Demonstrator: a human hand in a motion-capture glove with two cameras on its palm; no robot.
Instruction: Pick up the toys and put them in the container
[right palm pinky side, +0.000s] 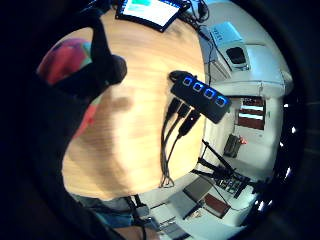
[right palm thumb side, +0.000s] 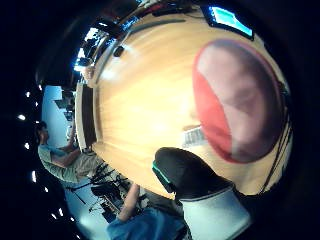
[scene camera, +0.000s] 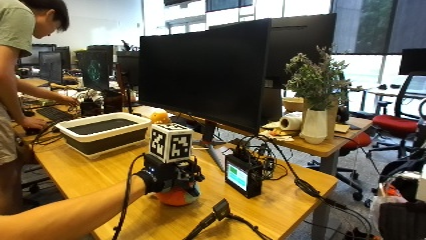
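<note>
In the outside view my gloved right hand (scene camera: 168, 175) sits on top of a round orange-red toy (scene camera: 177, 196) that stands on the wooden table (scene camera: 86, 175) near its front edge. The fingers curl down round the toy. The toy (right palm thumb side: 239, 102) fills much of the thumb side palm view, with the thumb (right palm thumb side: 184, 172) beside it. In the little finger side view a gloved finger (right palm pinky side: 102, 65) crosses the toy (right palm pinky side: 65, 57). The white container (scene camera: 103, 132) with a dark inside stands further back on the left. A small yellow toy (scene camera: 158, 118) lies just behind it.
A small device with a lit screen (scene camera: 237, 176) stands right of my hand. A black USB hub (right palm pinky side: 202, 95) with cables lies on the table close by. A large monitor (scene camera: 206, 70) and a potted plant (scene camera: 313, 117) stand behind. A person stands at the table's left end.
</note>
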